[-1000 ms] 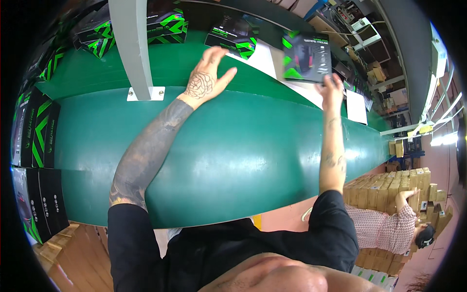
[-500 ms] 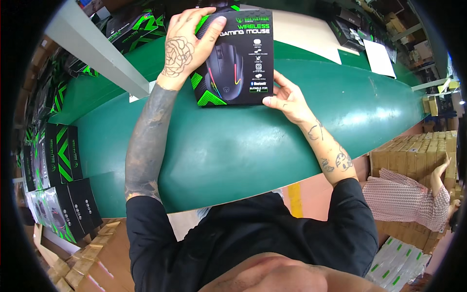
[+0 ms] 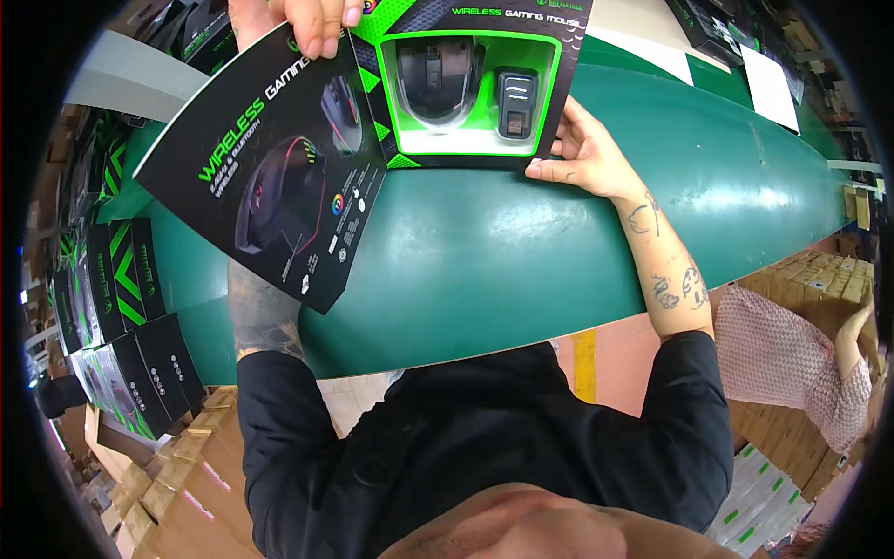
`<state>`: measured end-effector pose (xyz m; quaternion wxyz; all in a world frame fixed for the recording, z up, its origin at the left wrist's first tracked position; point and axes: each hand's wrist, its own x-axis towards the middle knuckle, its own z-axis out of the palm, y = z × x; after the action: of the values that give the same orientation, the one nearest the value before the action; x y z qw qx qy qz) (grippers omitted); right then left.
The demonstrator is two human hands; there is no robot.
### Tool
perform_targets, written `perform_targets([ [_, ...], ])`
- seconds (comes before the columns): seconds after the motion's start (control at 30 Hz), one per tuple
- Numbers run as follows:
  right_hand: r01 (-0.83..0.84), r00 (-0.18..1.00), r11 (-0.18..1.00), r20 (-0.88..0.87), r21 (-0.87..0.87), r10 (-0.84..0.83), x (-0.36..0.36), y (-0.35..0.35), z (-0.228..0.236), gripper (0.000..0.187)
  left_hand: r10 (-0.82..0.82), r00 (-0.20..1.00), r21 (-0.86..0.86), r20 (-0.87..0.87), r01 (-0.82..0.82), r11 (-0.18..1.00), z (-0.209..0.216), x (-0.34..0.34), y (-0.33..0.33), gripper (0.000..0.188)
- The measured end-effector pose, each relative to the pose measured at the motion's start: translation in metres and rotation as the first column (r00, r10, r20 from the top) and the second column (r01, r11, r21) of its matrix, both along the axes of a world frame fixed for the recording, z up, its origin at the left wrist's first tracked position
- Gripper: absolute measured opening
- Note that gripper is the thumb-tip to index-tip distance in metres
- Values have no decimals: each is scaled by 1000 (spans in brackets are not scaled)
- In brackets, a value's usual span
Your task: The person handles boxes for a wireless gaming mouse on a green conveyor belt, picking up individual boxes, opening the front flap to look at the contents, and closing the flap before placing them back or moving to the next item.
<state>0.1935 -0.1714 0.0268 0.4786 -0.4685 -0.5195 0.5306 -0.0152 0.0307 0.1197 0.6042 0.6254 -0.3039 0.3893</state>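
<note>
I had the box [image 3: 410,102] open at twelve o'clock over the bench [image 3: 521,252]: left hand [image 3: 312,20] pinching its flap [image 3: 270,168], right hand [image 3: 582,149] gripping its lower corner. Inspection step, I judged; closing needs the flap swung back.

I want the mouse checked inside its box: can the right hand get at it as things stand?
Probably not yet. The right hand grips the box at its lower right edge, and the mouse sits behind what looks like a clear window; the left hand holds the flap open.

The left hand [image 3: 307,20] is cut off at the top edge; the open box flap [image 3: 270,168] hides its forearm.
</note>
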Motion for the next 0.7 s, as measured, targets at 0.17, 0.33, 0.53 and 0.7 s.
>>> perform_targets([
  [0.17, 5, 999, 999, -44, 34, -3, -4, 1, -3, 87, 69, 997, -117, -24, -71, 991, -2, 1, 3, 60],
  [0.33, -9, 1000, 991, 26, 137, 5, -11, 1, 5, 93, 107, 994, -152, -1, -106, 983, 0, -8, 2, 58],
  [0.53, 56, 991, 998, -117, -28, -59, -2, -2, -2, 85, 199, 980, -241, -6, -194, 951, -15, 3, -1, 55],
  [0.7, -21, 990, 998, -142, -67, 11, 0, 1, -1, 80, 360, 933, -283, 10, -343, 896, -33, -2, -6, 53],
])
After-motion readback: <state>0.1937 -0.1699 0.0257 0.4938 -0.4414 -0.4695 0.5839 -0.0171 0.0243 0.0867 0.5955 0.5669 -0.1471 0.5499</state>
